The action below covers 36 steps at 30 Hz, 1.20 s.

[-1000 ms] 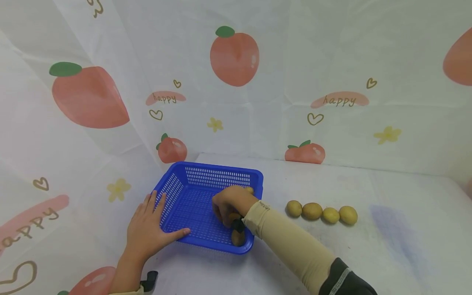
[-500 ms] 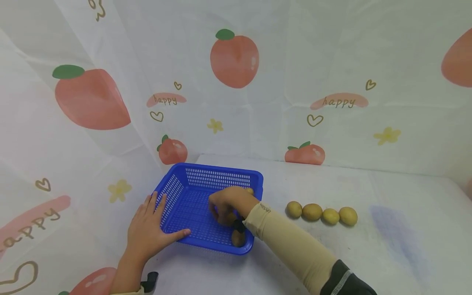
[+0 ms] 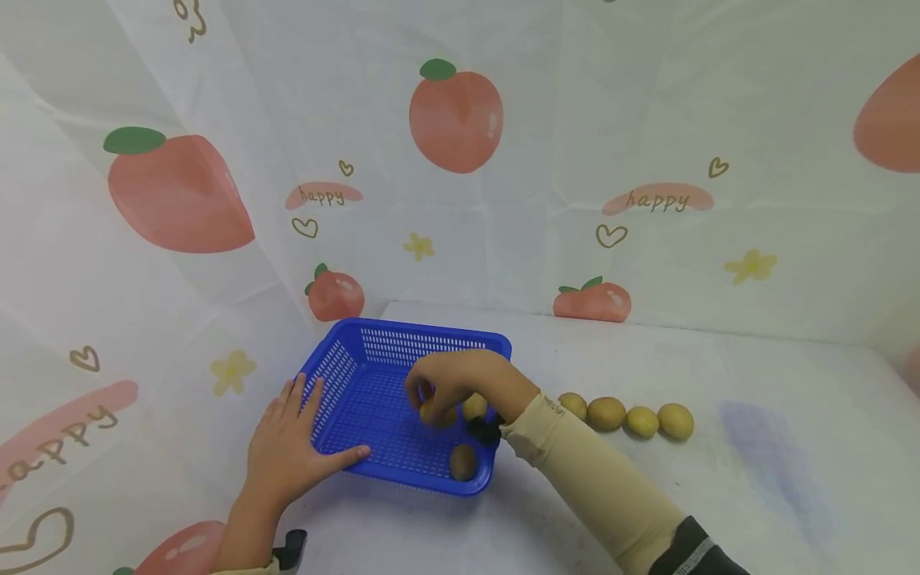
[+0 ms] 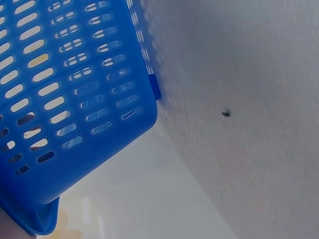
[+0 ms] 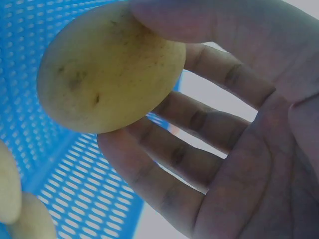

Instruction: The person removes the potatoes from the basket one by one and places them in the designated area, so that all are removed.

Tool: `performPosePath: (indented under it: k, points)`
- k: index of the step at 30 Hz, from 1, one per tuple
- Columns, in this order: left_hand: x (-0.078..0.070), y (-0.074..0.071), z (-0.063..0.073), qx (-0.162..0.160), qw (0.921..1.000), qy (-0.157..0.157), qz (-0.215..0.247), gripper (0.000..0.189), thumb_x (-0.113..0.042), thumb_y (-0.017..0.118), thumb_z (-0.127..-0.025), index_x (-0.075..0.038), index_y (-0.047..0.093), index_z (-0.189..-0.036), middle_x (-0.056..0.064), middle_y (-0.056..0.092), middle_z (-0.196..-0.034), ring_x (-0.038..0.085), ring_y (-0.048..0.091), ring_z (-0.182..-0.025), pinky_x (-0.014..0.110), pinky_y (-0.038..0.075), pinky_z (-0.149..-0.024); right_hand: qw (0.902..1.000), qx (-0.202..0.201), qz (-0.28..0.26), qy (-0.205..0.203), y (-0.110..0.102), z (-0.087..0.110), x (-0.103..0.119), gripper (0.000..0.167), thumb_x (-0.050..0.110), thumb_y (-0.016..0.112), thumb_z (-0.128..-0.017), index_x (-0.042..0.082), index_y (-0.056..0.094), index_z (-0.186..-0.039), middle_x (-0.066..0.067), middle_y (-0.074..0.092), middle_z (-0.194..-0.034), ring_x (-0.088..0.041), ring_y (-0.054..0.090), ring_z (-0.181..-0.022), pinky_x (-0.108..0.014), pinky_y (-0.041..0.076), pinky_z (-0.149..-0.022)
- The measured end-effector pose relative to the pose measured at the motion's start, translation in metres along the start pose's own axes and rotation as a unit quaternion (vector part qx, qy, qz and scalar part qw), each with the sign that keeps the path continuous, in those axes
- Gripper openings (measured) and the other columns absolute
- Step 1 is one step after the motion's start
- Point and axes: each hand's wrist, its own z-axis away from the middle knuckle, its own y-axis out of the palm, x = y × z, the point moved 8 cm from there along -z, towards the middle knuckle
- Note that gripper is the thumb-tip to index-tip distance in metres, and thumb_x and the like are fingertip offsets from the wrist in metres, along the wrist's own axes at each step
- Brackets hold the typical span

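Note:
A blue plastic basket [image 3: 374,399] with slotted walls stands on the white cloth. My left hand [image 3: 291,443] rests on its left rim with fingers straight and spread, the thumb reaching to the front rim. Inside the basket, my right hand [image 3: 453,379] pinches a potato [image 5: 109,69] between thumb and fingertips; the right wrist view shows dark specks on its yellow skin. A browner potato [image 3: 463,462] lies in the basket's front right corner, and another yellow potato [image 3: 474,407] shows just beneath my right hand. The left wrist view holds mostly the basket's outer wall [image 4: 79,144].
Right of the basket, several potatoes [image 3: 606,413] lie in a row on the white tabletop [image 3: 611,503]. My right forearm passes in front of the row's near end. A printed cloth [image 3: 525,160] with fruit pictures hangs behind and to the left.
My right hand has lifted slightly with the potato, its wrist and sleeve shifting right and up. More of the potatoes in the basket now shows. The left hand has stayed on the rim.

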Motion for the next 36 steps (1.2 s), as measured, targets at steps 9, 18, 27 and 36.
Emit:
performPosePath:
  k: [9, 18, 27, 36]
  points:
    - [0.0, -0.002, 0.001, -0.001, 1.0, 0.001, -0.002, 0.138, -0.091, 0.069, -0.071, 0.001, 0.029, -0.166, 0.033, 0.022, -0.172, 0.054, 0.022, -0.159, 0.072, 0.024, -0.127, 0.9902, -0.102, -0.027, -0.092, -0.024, 0.035, 0.015, 0.016, 0.018, 0.081, -0.094, 0.02, 0.073, -0.107, 0.008, 0.067, -0.1, -0.009, 0.061, -0.095, -0.022, 0.058, -0.085]
    - [-0.002, -0.002, 0.002, -0.003, 1.0, 0.002, 0.001, 0.137, -0.09, 0.07, -0.071, 0.001, 0.03, -0.165, 0.033, 0.023, -0.172, 0.054, 0.023, -0.159, 0.073, 0.024, -0.126, 0.9652, -0.197, -0.047, -0.165, -0.032, 0.069, 0.017, 0.019, 0.018, 0.078, -0.098, 0.015, 0.073, -0.116, 0.004, 0.068, -0.108, -0.01, 0.061, -0.096, -0.024, 0.061, -0.09]
    - [-0.003, -0.003, 0.003, -0.005, 1.0, 0.002, -0.004, 0.137, -0.09, 0.07, -0.07, 0.001, 0.031, -0.165, 0.033, 0.024, -0.171, 0.053, 0.024, -0.159, 0.072, 0.025, -0.127, 0.9286, -0.312, -0.063, -0.191, -0.032, 0.103, 0.005, 0.018, 0.017, 0.081, -0.095, 0.017, 0.074, -0.112, 0.006, 0.07, -0.112, -0.008, 0.063, -0.101, -0.03, 0.06, -0.089]
    - [-0.003, -0.004, 0.002, 0.001, 1.0, -0.002, -0.007, 0.138, -0.091, 0.069, -0.071, 0.0, 0.029, -0.166, 0.033, 0.022, -0.172, 0.052, 0.022, -0.16, 0.071, 0.023, -0.128, 0.8957, -0.389, -0.086, -0.198, -0.028, 0.137, -0.017, 0.022, 0.012, 0.083, -0.093, 0.016, 0.073, -0.113, 0.006, 0.071, -0.111, -0.011, 0.066, -0.101, -0.03, 0.062, -0.083]
